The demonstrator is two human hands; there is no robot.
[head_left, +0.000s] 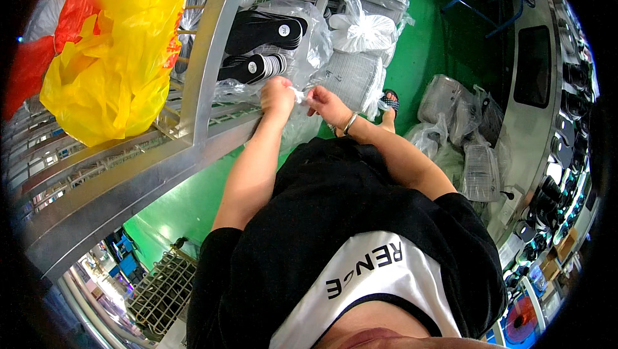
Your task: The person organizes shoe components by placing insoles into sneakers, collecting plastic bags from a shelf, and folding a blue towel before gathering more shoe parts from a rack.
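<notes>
I see my left hand (277, 97) and right hand (327, 104) both pinched shut on the clear bag's twisted neck (299, 95) — strung crosswise between them, the bag against the metal rack (206, 59) ahead — neither hand nearer.

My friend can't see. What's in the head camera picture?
Two hands, left hand and right hand, pinch the twisted neck of a clear bag at a metal rack. More bagged black insoles fill the rack, above a green floor.
</notes>
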